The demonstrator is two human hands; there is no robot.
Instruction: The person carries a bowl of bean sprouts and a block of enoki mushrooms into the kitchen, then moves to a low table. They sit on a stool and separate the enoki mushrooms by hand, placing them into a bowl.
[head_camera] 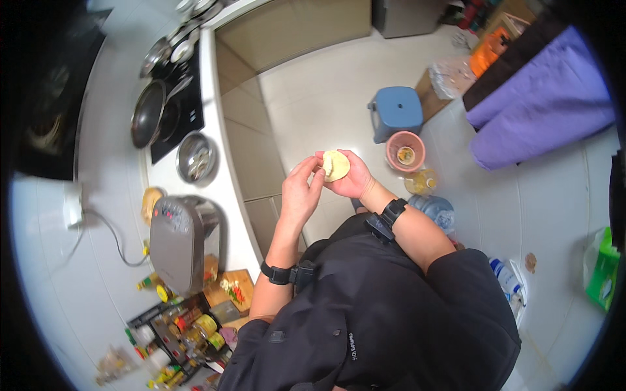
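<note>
A round, pale-yellow piece of food (337, 167) rests on the upturned palm and fingers of my right hand (359, 180). Along its left side runs a whiter, raised strip; what it is made of I cannot tell. My left hand (299, 190) meets that left edge with its thumb and fingertips. Both hands are held in front of my body, above the floor and to the right of the worktop. The underside of the food is hidden by my right hand.
On the left worktop (234, 215) are a steel bowl (196, 157), a grey countertop appliance (176, 244) and a cutting board (249, 288) with chopped food. Beyond lie a frying pan (148, 115) and a black hob (188, 117). A blue stool (398, 110) and pink bin (417, 144) stand rightward.
</note>
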